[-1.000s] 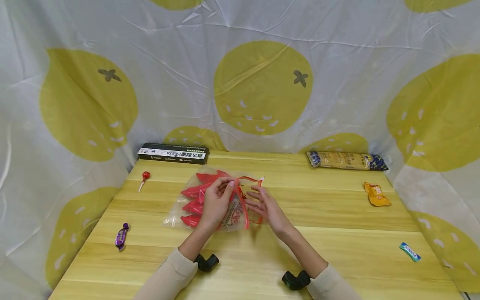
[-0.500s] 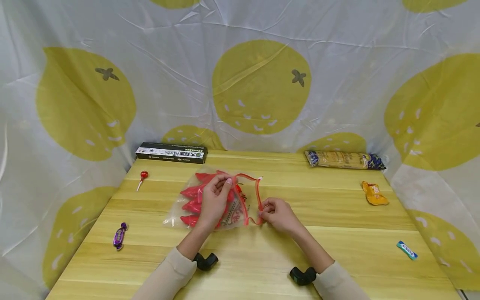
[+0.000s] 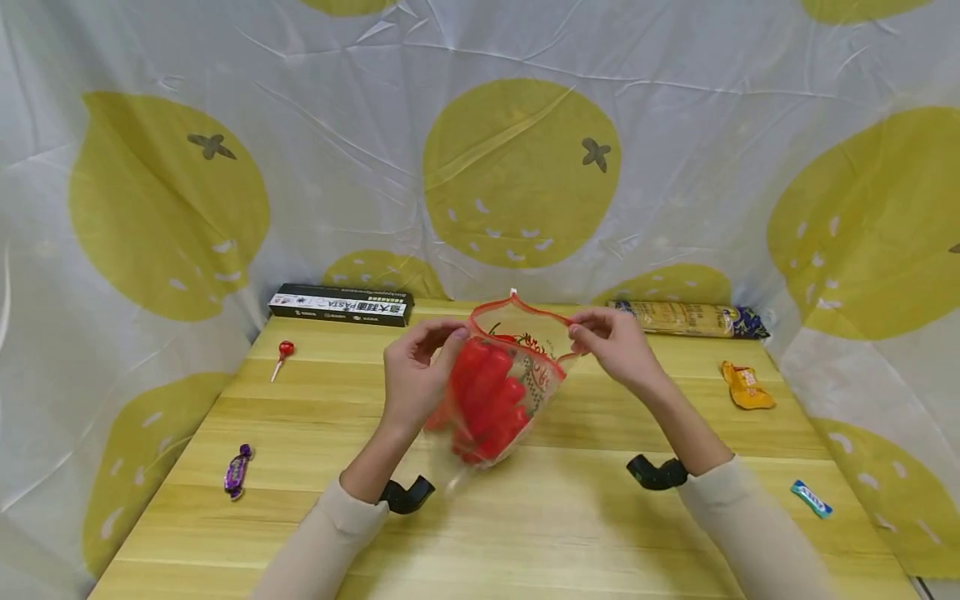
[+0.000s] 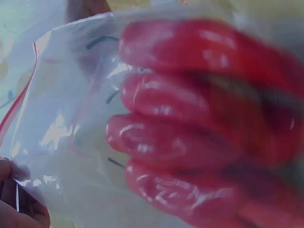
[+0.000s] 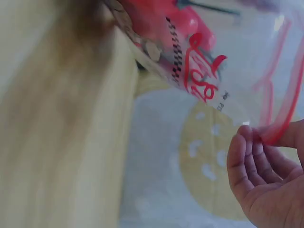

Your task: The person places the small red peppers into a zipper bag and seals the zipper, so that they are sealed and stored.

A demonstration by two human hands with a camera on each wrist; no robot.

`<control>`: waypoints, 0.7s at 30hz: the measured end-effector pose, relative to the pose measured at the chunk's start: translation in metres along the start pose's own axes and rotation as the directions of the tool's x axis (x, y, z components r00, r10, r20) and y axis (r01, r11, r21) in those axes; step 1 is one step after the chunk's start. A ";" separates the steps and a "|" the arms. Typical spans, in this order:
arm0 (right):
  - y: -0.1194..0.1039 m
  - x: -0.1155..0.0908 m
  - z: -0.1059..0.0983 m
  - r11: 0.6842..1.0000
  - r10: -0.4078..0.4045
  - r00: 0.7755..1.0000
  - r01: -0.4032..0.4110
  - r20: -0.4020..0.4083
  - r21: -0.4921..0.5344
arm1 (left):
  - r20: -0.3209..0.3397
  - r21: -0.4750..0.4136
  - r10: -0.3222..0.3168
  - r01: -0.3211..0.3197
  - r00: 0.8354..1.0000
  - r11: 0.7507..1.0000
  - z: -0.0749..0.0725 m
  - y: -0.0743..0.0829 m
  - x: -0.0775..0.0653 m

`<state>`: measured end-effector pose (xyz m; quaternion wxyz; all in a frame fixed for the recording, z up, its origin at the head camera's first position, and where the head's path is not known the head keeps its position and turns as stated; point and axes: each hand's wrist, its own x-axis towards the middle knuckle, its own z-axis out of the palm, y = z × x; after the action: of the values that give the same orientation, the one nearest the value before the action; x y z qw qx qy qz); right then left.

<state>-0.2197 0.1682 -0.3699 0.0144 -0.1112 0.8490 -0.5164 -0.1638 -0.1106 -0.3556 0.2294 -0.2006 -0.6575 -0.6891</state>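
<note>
A clear zip bag with red edging and printed lettering is held up over the table, its mouth spread wide. Inside it lie several red peppers, whose thin green stems show in the left wrist view. My left hand pinches the left side of the rim between thumb and fingers. On the opposite side, my right hand pinches the rim near a corner. The right wrist view shows the red edging running into that right-hand grip. The bag's lower end hangs toward me, blurred.
On the wooden table, a black pasta box stands back left and a noodle packet back right. A red lollipop and purple candy lie left; an orange packet and teal candy right. Lemon-print cloth hangs behind.
First my right hand reached the bag's mouth and took the rim. Then both hands raised the bag off the table, tilting it mouth-up and pulling the opening wider as the peppers slid down.
</note>
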 end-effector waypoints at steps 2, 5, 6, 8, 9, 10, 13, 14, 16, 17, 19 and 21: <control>-0.012 0.013 -0.014 0.999 -0.032 0.999 0.032 0.022 0.015 | 0.003 -0.019 0.059 -0.059 0.998 0.998 0.007 0.007 0.003; -0.029 0.028 -0.030 0.996 -0.071 0.993 0.066 0.092 0.053 | 0.032 -0.040 0.147 -0.145 0.989 0.989 0.020 0.018 0.001; -0.035 0.031 -0.034 0.995 -0.085 0.988 0.078 0.127 0.056 | 0.051 -0.046 0.177 -0.175 0.983 0.983 0.026 0.021 -0.001; -0.044 0.036 -0.040 0.993 -0.114 0.973 0.106 0.202 0.050 | 0.106 -0.047 0.235 -0.231 0.966 0.972 0.035 0.024 -0.006; -0.048 0.037 -0.043 0.991 -0.133 0.961 0.127 0.243 0.038 | 0.134 -0.043 0.260 -0.256 0.956 0.966 0.039 0.024 -0.008; -0.051 0.038 -0.045 0.989 -0.150 0.949 0.149 0.278 0.024 | 0.158 -0.034 0.285 -0.283 0.946 0.959 0.041 0.023 -0.009; -0.057 0.039 -0.049 0.977 -0.200 0.912 0.215 0.359 -0.003 | 0.171 -0.004 0.306 -0.309 0.937 0.951 0.039 0.014 -0.010; -0.057 0.039 -0.050 0.973 -0.210 0.903 0.229 0.375 -0.005 | 0.143 0.010 0.295 -0.300 0.945 0.954 0.035 0.009 -0.008; -0.057 0.040 -0.051 0.970 -0.223 0.893 0.244 0.390 -0.003 | 0.074 0.055 0.240 -0.244 0.968 0.968 0.024 -0.001 -0.002; -0.057 0.040 -0.051 0.969 -0.227 0.891 0.248 0.392 -0.002 | 0.049 0.070 0.189 -0.192 0.981 0.979 0.018 -0.007 0.002; -0.056 0.040 -0.052 0.970 -0.225 0.893 0.245 0.390 -0.001 | 0.045 0.055 0.053 -0.055 0.998 0.997 0.008 -0.019 0.011; -0.056 0.040 -0.051 0.972 -0.213 0.898 0.235 0.386 -0.013 | 0.107 0.040 -0.091 0.087 0.990 0.995 0.000 -0.029 0.019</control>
<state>-0.2563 0.1799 -0.2926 0.1167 -0.3069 0.8262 -0.4578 -0.1960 -0.1103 -0.3680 0.1659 -0.2040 -0.6893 -0.6751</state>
